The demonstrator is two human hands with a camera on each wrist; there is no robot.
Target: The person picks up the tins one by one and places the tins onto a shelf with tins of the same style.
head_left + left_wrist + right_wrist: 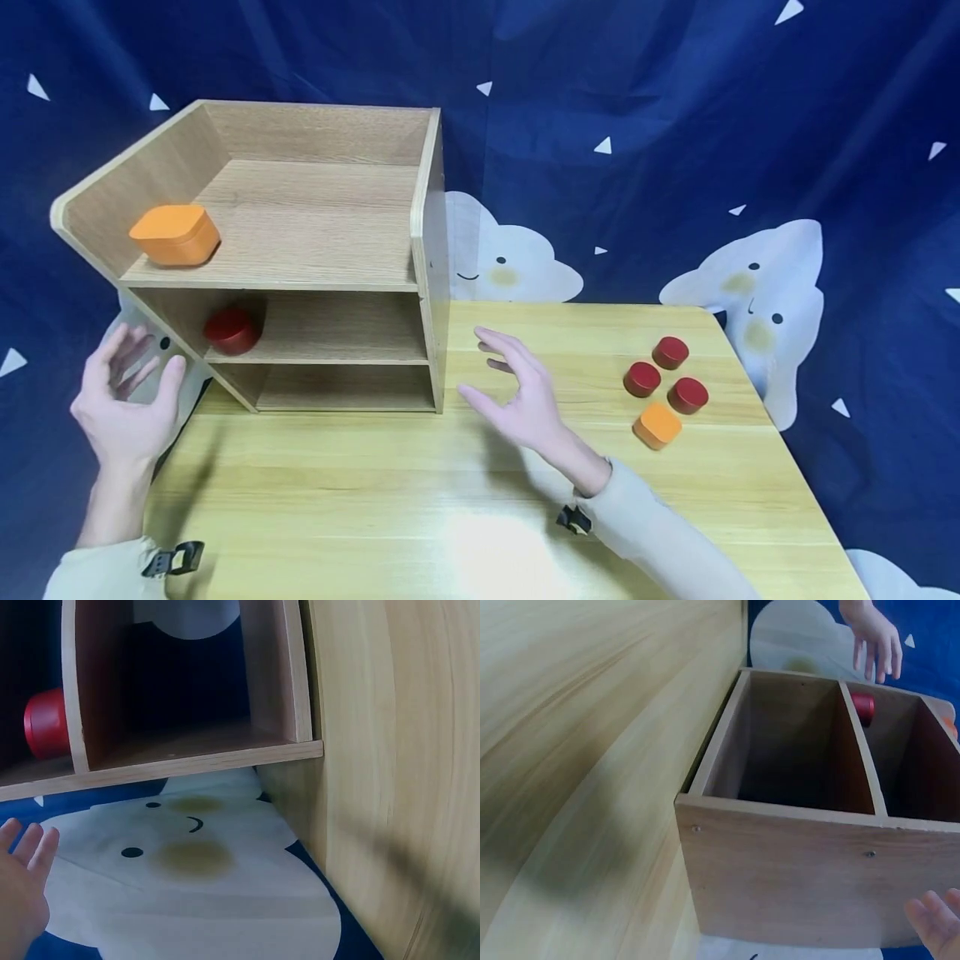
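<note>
My left hand (129,408) is raised at the left of the wooden shelf (322,283), fingers loosely bent and holding nothing. My right hand (522,392) hovers over the table just right of the shelf, thumb and fingers spread apart with nothing between them. An orange rounded-square box (176,237) sits on the shelf's top board at the left. On the middle board, also at the left, stands a red round box (232,331); the left wrist view shows this red box (46,724) beside the divider board. The bottom compartment looks bare in the head view.
Several red round boxes (642,379) and a smaller orange box (657,426) are grouped on the right of the wooden table (360,500). A dark blue curtain (645,75) with cloud prints hangs behind. The table's right edge slants past the group.
</note>
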